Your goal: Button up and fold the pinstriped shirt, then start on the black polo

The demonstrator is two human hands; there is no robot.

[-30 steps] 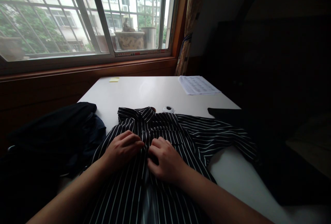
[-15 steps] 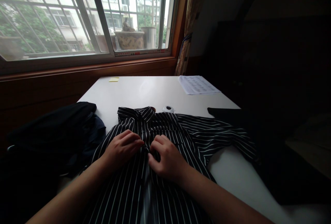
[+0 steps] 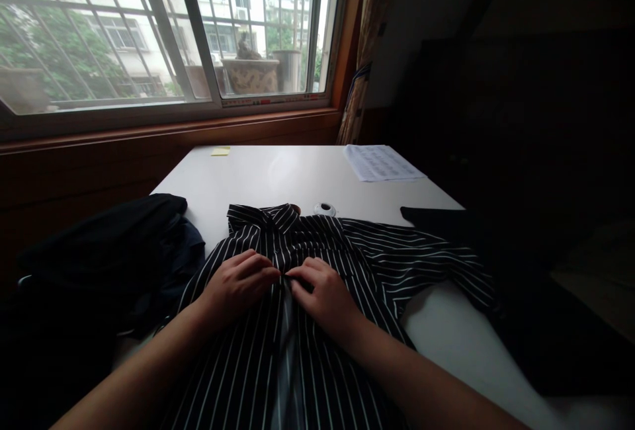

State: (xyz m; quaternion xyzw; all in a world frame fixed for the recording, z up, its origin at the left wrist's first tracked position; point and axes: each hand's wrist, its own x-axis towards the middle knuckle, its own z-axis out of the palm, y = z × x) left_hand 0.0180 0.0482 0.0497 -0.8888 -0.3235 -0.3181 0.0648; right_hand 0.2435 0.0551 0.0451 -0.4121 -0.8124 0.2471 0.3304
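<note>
A dark shirt with thin white stripes lies face up on a white table, collar toward the window. My left hand rests on the shirt's left front with fingers curled, pinching the button placket at mid-chest. My right hand meets it from the other side, fingertips pressed together on the same placket edge. Below the hands the shirt front gapes open slightly. The fingertips of both hands touch at the centre line.
A pile of dark clothing sits at the table's left. A printed sheet of paper lies at the far right, a yellow sticky note at the far edge, a small round white object beyond the collar. Dark cloth lies right.
My right hand has moved up and left along the placket until its fingertips meet my left hand's. My left hand stays almost where it was.
</note>
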